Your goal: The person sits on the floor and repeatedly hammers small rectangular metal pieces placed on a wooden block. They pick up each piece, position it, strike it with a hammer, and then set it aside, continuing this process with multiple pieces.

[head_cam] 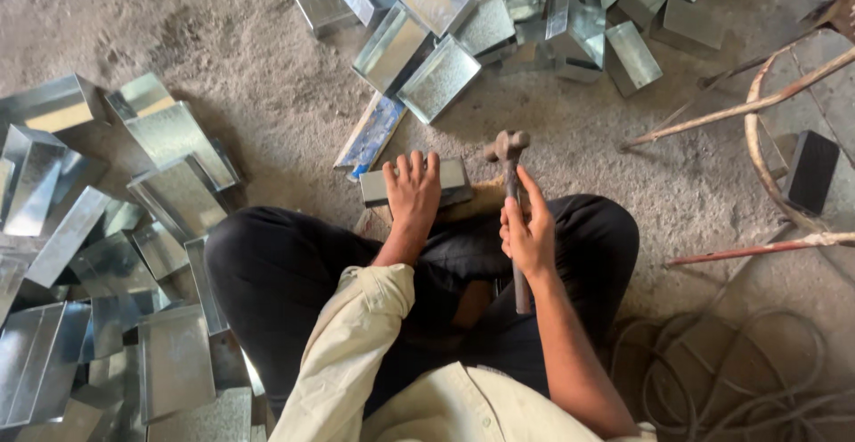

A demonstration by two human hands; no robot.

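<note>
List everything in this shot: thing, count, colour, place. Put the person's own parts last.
Metal box: one, grey, under the left hand, resting on a wooden block.
Wooden block: one, tan, before the knees.
Hammer: one, rusty brown, upright in the right hand.
Sheet-metal trays, left pile: many, silver, floor at left.
Sheet-metal trays, top pile: many, silver, floor at top.
Metal frame: one, rusty, right.
Black block: one, far right.
Hose coils: grey, lower right.
Left hand: flat on the box.
Right hand: gripping the hammer's handle.
</note>
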